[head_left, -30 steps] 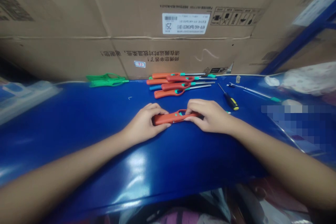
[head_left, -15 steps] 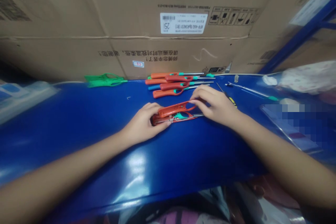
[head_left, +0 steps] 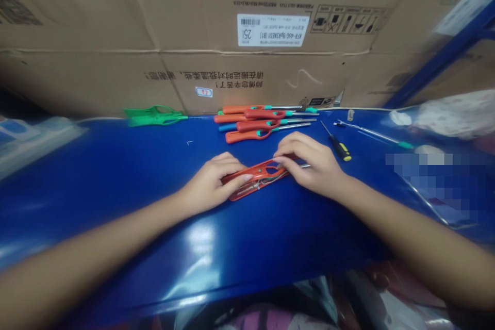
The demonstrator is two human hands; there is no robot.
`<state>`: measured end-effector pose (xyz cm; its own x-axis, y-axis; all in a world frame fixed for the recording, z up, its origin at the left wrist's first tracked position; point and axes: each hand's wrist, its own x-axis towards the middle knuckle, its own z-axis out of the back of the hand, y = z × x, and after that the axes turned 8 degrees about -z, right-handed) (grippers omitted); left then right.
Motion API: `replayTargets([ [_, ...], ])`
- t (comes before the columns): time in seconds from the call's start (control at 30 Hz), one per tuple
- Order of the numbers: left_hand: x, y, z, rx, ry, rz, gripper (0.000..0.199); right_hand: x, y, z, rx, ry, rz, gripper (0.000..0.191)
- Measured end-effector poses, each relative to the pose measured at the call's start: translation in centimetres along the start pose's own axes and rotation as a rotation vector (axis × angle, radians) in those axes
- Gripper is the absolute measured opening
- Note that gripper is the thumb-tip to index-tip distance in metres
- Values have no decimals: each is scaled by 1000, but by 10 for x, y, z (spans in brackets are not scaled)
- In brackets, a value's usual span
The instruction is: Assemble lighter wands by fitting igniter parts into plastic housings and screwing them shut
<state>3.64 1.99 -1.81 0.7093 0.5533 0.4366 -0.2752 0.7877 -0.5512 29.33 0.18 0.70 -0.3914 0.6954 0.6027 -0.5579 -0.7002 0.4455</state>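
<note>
I find my left hand (head_left: 212, 180) and right hand (head_left: 311, 162) pinching the parted red lighter casing (head_left: 260, 170), apparently the opening step, next calling for keeping its inner parts (head_left: 256, 185) seated.

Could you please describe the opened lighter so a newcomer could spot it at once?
Start at the blue table before the printed cardboard, then find the left hand and right hand. Between them is the opened red lighter, its shell parted and inner parts showing, unlike the closed lighters piled behind.

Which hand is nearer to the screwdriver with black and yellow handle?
Right. The right hand is just left of the screwdriver, slightly lower in view; the left hand is much farther left.
</note>
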Motion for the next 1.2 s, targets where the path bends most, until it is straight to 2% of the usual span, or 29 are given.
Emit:
replayTargets([
  [0.03, 0, 0, 0, -5, -19, 23, 25, 0, -1, 1, 35, 11, -52, 7],
  [0.07, -1, 0, 0, -14, -50, 61, 27, 0, -2, 2, 63, 39, -107, 17],
  [0.17, -1, 0, -1, -57, -163, 177, 31, 0, -7, 6, 83, 207, -245, 68],
  [0.23, -2, 1, -1, -70, -191, 200, 31, 0, -11, 8, 92, 325, -280, 92],
  [0.37, -3, -1, -1, -33, -165, 206, 30, 1, -19, 11, 138, 472, -296, 105],
  [0.5, -3, -5, 0, -8, -136, 223, 29, 2, -24, 14, 107, 498, -293, 100],
  [0.63, -3, -6, 0, -10, -154, 283, 34, 2, -27, 15, 79, 512, -282, 89],
  [0.83, -5, -3, -4, -109, -226, 394, 35, 1, -30, 13, 22, 450, -246, 65],
  [1.0, -3, -3, -4, -94, -350, 434, 37, 1, -30, 11, -26, 384, -152, 62],
  [1.13, 0, -4, -2, -33, -343, 383, 32, 2, -27, 5, -30, 424, 57, 21],
  [1.2, 1, -4, -2, 31, -298, 318, 29, 1, -27, 1, -34, 430, 118, 14],
])
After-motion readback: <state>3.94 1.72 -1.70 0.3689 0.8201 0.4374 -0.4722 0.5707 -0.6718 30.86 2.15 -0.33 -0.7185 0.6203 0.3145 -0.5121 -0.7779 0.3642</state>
